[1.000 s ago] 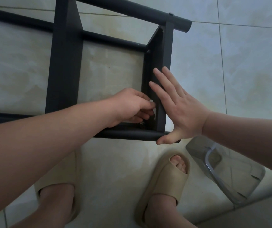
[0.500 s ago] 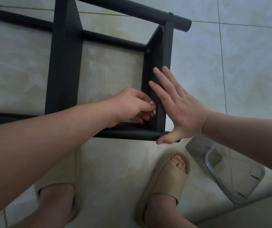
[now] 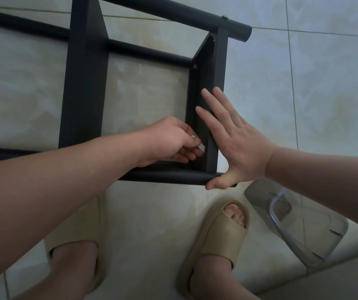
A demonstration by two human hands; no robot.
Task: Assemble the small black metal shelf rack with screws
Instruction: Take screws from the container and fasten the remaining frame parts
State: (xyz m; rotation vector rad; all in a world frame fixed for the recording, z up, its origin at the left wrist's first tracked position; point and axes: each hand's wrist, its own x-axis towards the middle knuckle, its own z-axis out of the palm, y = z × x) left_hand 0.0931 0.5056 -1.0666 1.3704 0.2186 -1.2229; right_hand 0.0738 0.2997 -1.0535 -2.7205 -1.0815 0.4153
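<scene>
the small black metal shelf rack [image 3: 83,83], matte painted steel, lies on the pale glossy tiled floor [image 3: 325,83]. the landmark is its short flat black end bar [image 3: 218,68]. the bar's long axis runs away from the person, joining the near round black tube [image 3: 169,176] to the far round black tube [image 3: 195,17].

the left hand [image 3: 167,140] is inside the frame, on the inner side of the end bar and close to its near end. its grip is pinched, thumb and fingers curled round a small white piece [image 3: 198,144] held against the bar's inner face. the piece is too small to tell whether it is a screw, a cap or a tool tip. the right hand [image 3: 236,144] is on the outer side of the end bar with its grip spread. its fingers lie straight and flat against the bar, and its thumb rests on the end of the near tube.

so the joint being worked sits between the two hands, straight ahead of the left pinch. i judge the next move is a push or twist across the bar's length, done by the nearer left hand with the right palm as backstop. smooth painted metal offers little friction, so the tiny piece could slip. a dark round screw head [image 3: 194,66] shows on the bar's inner face near its far end.

past the bar's near end, beige foam sandals [image 3: 221,234] and a clear plastic object [image 3: 292,224] are on the floor.
</scene>
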